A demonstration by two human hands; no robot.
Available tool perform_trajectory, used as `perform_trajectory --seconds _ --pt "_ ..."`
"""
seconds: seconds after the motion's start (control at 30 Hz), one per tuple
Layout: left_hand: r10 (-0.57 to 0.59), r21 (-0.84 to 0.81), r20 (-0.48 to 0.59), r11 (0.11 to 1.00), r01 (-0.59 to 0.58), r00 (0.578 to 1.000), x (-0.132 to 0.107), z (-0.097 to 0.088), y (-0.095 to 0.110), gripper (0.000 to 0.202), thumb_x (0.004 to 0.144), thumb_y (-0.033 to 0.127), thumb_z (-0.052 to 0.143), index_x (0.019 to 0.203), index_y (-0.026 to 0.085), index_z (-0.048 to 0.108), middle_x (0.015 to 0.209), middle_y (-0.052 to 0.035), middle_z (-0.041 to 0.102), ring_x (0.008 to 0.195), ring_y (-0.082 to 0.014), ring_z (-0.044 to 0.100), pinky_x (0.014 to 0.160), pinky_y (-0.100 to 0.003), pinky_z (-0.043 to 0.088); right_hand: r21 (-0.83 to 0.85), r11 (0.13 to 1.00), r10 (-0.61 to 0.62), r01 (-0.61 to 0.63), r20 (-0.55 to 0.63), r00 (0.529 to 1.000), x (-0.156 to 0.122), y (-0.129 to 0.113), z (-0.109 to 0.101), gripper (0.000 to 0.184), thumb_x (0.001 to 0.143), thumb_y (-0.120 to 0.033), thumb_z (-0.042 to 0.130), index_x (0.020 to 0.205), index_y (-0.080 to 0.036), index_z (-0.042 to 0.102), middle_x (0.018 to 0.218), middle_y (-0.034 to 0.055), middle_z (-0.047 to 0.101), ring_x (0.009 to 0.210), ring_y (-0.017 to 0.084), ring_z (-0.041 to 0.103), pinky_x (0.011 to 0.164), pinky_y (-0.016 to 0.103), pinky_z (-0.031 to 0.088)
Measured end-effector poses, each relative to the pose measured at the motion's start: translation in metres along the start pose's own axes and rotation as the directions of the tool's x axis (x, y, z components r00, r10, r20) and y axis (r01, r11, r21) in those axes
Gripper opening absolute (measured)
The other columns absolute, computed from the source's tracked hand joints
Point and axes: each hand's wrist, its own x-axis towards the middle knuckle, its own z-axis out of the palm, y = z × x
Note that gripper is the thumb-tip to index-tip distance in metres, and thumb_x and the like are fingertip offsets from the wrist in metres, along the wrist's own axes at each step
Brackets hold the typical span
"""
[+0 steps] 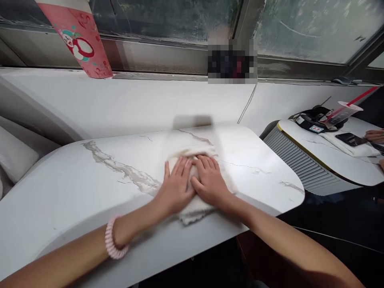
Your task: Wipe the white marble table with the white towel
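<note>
A folded off-white cloth lies near the front edge of a white marble-patterned table. My left hand rests flat on the cloth's left half, fingers stretched forward. My right hand lies flat beside it on the right half, its thumb touching the left hand. Both palms press down on the cloth and cover most of it; only its far edge and near corner show. A pink coiled hair tie circles my left wrist.
A white wall and window sill run behind the table, with a pink printed bag hanging at the upper left. To the right stands a second table carrying a plastic cup with red straw, a phone and another person's hand.
</note>
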Motion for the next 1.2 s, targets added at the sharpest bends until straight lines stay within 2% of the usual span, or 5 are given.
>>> perform_trajectory --seconds 0.13,0.27,0.57,0.93,1.2 --pt "-0.133 -0.015 0.008 0.991 0.133 0.991 0.043 -0.020 -0.039 0.059 0.095 0.035 0.024 0.149 0.011 0.029 0.160 -0.0129 0.025 0.150 -0.0257 0.013 0.118 -0.061 -0.001 0.040 0.999 0.031 -0.029 -0.056 0.998 0.068 -0.004 0.023 0.034 0.089 -0.022 0.038 0.118 -0.016 0.057 0.133 0.0120 0.055 0.131 0.025 0.040 0.117 0.046 0.017" --pt "-0.164 -0.053 -0.027 0.985 0.162 0.986 0.086 -0.026 -0.069 0.057 0.095 0.037 0.027 0.146 0.015 0.033 0.159 -0.0099 0.027 0.150 -0.0234 0.015 0.120 -0.055 0.005 0.067 0.993 0.104 -0.097 -0.111 0.988 0.117 0.000 0.037 0.031 0.090 -0.019 0.035 0.112 -0.018 0.058 0.129 0.0107 0.058 0.125 0.024 0.045 0.115 0.046 0.019" --pt "-0.100 -0.138 -0.161 0.987 0.078 0.982 0.129 -0.026 -0.101 0.046 0.092 0.037 0.034 0.134 0.023 0.044 0.149 -0.0069 0.044 0.143 -0.0225 0.030 0.120 -0.056 0.011 0.054 0.990 0.141 -0.134 -0.144 0.980 0.167 0.014 0.047 0.029 0.090 -0.021 0.034 0.107 -0.018 0.058 0.120 0.0106 0.061 0.118 0.024 0.049 0.113 0.045 0.024" --pt "-0.122 -0.095 -0.176 0.990 0.107 0.977 0.135 -0.028 -0.106 0.047 0.093 0.033 0.032 0.139 0.023 0.042 0.151 -0.0065 0.042 0.142 -0.0224 0.032 0.119 -0.053 0.016 -0.046 0.986 0.149 -0.157 -0.148 0.978 0.179 0.012 0.050 0.027 0.090 -0.022 0.036 0.107 -0.018 0.057 0.116 0.0103 0.061 0.114 0.025 0.051 0.110 0.043 0.028" --pt "-0.152 -0.019 -0.184 0.988 0.151 0.971 0.084 -0.024 -0.091 0.052 0.094 0.034 0.032 0.143 0.020 0.038 0.156 -0.0119 0.034 0.146 -0.0266 0.026 0.117 -0.058 0.017 -0.005 0.999 0.044 -0.045 -0.087 0.995 0.133 -0.012 0.049 0.036 0.093 -0.020 0.036 0.124 -0.015 0.054 0.138 0.0114 0.053 0.132 0.024 0.040 0.118 0.045 0.017"
